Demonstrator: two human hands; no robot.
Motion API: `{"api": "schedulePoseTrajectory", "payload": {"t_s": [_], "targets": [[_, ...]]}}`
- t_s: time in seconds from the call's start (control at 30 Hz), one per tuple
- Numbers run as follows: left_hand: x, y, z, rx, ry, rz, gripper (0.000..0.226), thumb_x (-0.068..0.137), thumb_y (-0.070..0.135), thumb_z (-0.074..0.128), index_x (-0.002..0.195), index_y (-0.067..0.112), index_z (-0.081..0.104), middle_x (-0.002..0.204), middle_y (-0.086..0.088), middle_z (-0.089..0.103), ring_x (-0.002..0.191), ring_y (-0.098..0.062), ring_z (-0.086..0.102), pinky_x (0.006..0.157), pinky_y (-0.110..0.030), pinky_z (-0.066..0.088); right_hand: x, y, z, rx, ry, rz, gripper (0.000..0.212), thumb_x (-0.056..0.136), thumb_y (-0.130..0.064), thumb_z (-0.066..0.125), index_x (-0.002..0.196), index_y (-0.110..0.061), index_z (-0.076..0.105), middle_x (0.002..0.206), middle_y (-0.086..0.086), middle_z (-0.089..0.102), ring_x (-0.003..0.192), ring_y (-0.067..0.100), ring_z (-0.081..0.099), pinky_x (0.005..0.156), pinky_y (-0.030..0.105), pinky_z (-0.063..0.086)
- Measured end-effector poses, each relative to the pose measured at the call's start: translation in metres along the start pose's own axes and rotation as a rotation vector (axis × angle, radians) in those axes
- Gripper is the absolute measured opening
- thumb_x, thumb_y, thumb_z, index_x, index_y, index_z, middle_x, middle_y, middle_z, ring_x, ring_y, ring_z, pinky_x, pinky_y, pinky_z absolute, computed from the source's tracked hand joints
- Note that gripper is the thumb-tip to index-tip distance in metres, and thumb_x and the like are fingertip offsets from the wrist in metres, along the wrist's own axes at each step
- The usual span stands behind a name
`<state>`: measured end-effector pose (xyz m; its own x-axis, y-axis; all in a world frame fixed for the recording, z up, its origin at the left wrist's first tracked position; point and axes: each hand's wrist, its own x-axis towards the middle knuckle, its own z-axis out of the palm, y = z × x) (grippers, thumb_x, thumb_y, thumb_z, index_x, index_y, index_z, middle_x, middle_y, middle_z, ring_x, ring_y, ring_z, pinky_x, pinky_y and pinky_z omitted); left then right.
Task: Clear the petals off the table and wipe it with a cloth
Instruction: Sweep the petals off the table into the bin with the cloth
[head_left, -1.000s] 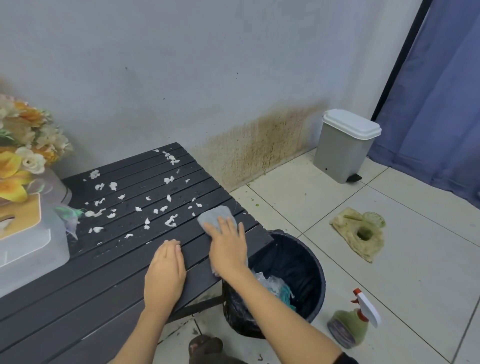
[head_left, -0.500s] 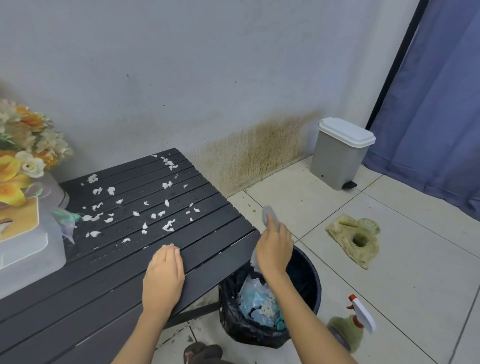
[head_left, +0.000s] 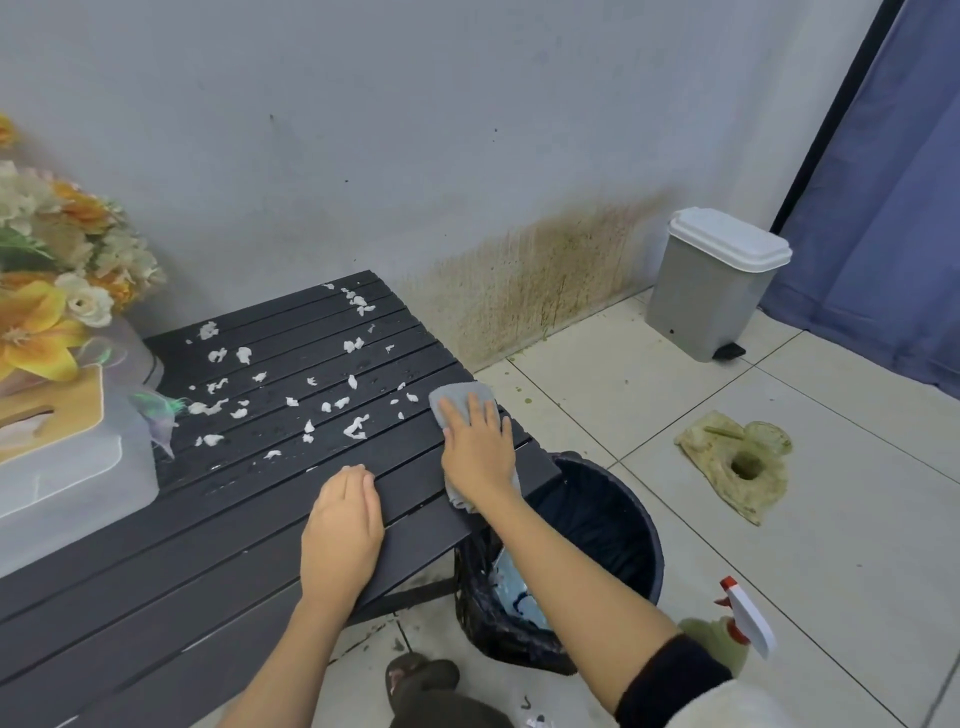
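While petals lie scattered, cloth runs wall-to-edge.

Left hand flat, palm down, fingers together. Right hand flat, fingers spread, arm extended forward.

No readable text, label, brand or number anywhere I look. Spray bottle right of black bin: no legible print. Grey pedal bin and clear box on bench: blank faces.
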<state>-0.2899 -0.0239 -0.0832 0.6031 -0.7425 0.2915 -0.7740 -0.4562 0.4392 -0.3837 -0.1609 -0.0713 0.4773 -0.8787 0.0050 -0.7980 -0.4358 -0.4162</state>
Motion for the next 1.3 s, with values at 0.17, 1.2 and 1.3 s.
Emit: {"api": "schedulePoseTrajectory", "payload": {"t_s": [0.17,1.2,1.3], "targets": [[-0.001,0.0,-0.003,-0.008,-0.01,0.009,0.027,0.096,0.017,0.039,0.099,0.004,0.063,0.105,-0.009,0.067,0.102,-0.028,0.062,0.088,-0.038,0.051,-0.018,0.035,-0.007,0.061,0.099,0.15,0.049,0.1,-0.02,0.032,0.147,-0.032,0.023,0.157,0.004,0.019,0.143,0.025,0.016,0.117,0.04,0.016],[0.003,-0.012,-0.034,-0.363,0.041,-0.343,0.045,0.079,-0.009,0.036,0.106,0.013,0.065,0.111,-0.011,0.068,0.108,-0.029,0.061,0.089,-0.035,0.047,-0.036,0.028,-0.031,0.42,0.231,0.259,0.042,0.101,-0.021,0.03,0.142,-0.023,0.037,0.15,0.005,0.033,0.136,0.026,0.032,0.109,0.039,0.031],[-0.004,-0.03,-0.062,-0.438,0.152,-0.446,0.046,0.077,-0.009,0.035,0.106,0.012,0.065,0.108,-0.012,0.069,0.107,-0.027,0.06,0.089,-0.031,0.042,-0.057,-0.03,-0.024,0.497,0.203,-0.026,0.041,0.101,-0.023,0.032,0.141,-0.023,0.04,0.149,0.003,0.036,0.137,0.023,0.031,0.109,0.037,0.031]]}}
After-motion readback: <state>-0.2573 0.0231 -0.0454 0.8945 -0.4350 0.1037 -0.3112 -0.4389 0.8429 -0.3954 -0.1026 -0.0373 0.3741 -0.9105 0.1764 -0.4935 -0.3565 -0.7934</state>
